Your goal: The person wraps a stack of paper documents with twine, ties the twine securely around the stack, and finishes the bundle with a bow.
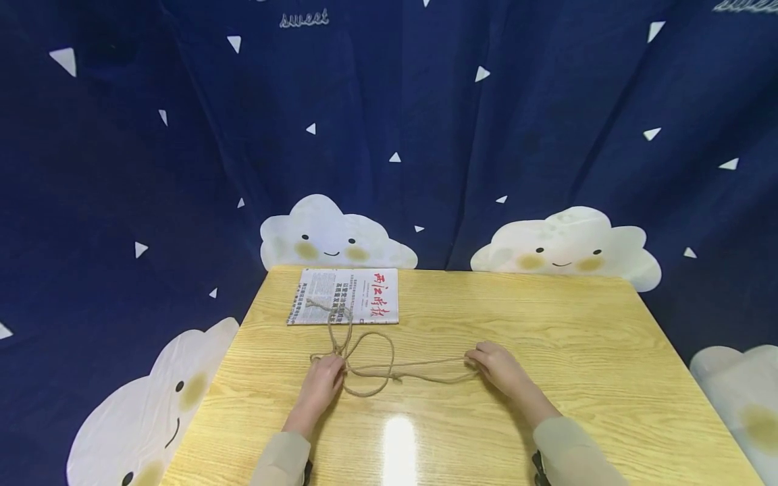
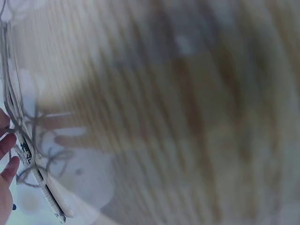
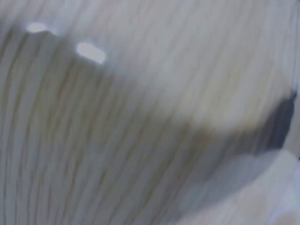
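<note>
A length of brown twine (image 1: 392, 351) lies in loops across the wooden table in the head view. My left hand (image 1: 325, 374) pinches it at the left, where several strands meet below the newspaper. Two strands run rightward from the loops to my right hand (image 1: 495, 364), which holds their far end between thumb and fingers. In the left wrist view, the fingers of my left hand (image 2: 5, 154) show at the left edge, with the twine (image 2: 33, 140) crossing at their tips. The right wrist view shows mostly blurred wood grain.
A folded newspaper (image 1: 365, 290) lies at the table's back left, with loops of the twine over its front part. The wooden table (image 1: 547, 317) reaches back to a dark blue curtain (image 1: 425, 135) printed with clouds and triangles. Light glares off the table's front middle.
</note>
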Demonstrator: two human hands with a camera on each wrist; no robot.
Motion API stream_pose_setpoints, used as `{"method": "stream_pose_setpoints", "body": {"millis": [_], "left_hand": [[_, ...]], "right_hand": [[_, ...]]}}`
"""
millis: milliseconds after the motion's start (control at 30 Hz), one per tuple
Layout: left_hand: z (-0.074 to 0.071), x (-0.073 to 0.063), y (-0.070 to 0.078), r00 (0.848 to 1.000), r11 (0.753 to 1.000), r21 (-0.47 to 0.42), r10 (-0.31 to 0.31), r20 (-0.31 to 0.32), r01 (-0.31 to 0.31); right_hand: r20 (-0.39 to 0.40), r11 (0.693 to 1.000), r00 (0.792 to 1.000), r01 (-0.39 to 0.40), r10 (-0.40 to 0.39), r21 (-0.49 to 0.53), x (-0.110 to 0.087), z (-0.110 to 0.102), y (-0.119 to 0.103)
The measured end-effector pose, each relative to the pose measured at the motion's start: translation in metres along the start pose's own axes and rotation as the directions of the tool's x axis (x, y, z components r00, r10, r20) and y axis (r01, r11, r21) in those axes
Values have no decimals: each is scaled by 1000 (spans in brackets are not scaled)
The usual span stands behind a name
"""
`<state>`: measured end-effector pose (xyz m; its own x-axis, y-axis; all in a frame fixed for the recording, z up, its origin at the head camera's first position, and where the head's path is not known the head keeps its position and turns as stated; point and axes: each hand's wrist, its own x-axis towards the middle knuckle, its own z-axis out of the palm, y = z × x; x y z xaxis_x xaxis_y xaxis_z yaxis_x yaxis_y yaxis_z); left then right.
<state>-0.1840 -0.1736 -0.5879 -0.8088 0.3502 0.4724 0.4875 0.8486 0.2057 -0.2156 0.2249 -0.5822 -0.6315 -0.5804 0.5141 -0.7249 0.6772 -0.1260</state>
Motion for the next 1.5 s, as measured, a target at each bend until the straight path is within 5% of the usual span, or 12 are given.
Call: {"method": "stream_pose_setpoints", "body": {"millis": [133,233,433,633,700,1000,1233,1500], "left_hand": [[-1,2,-4,1000,1000,-17,-22,-16,22],[-2,4,-6,999,999,-35,-24,-37,23],[-4,9,-7,996,996,-22,-82,-40,82],[-5,11,-5,987,987,-19,-159,-31,159],[-5,11,-5,981,981,-22,-194,-17,193],[-12,14,-10,951,950,-47,-308,-6,307],[-17,15,-20,951,952,-82,-300,-78,294],[-20,17,-24,945,949,-74,-312,-97,306]], "right_hand": [[-25,990,992,-127,126,-63,-8,-14,14],[-17,963,966,-259,258,-70,-14,-24,22],[41,850,850,-526,525,14,-29,-39,32],[-155,810,796,-583,585,62,-43,-45,41],[-225,786,758,-613,613,78,-46,-49,43],[-364,578,482,-783,797,229,-57,-69,59],[-400,362,213,-866,892,346,-68,-90,73],[-496,257,-8,-848,868,464,-79,-105,79]]}}
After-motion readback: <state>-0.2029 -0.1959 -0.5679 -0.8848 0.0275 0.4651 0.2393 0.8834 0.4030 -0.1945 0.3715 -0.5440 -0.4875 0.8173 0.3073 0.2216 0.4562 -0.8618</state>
